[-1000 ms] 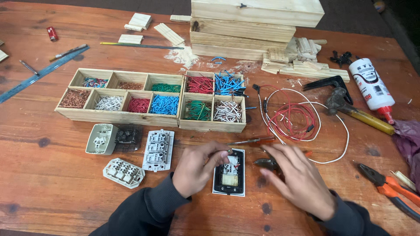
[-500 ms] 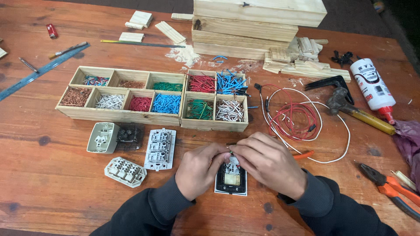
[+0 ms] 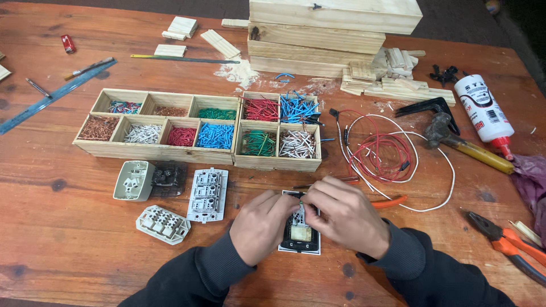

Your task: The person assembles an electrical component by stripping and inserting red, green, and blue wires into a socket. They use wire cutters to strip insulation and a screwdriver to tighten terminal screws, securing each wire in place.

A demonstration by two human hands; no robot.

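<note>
A black switch module [image 3: 300, 232] with a white backing lies on the wooden table near its front edge. My left hand [image 3: 261, 226] grips its left side. My right hand [image 3: 344, 215] reaches over its top end, fingers pinched on a small part there; what they pinch is hidden. Both sleeves are dark. Just behind my right hand lie a thin screwdriver [image 3: 327, 182] and an orange-handled tool [image 3: 389, 202].
Two wooden trays [image 3: 156, 150] [image 3: 277, 164] hold several compartments of coloured wire bits. White and black switch parts [image 3: 207, 193] lie left of my hands. Red and white wire coils [image 3: 381, 153], a hammer [image 3: 466, 145], glue bottle [image 3: 483, 111], pliers [image 3: 506, 244] sit right; planks [image 3: 330, 28] behind.
My right hand has moved left from the orange-handled tool onto the top of the switch module, and both hands now close in on it.
</note>
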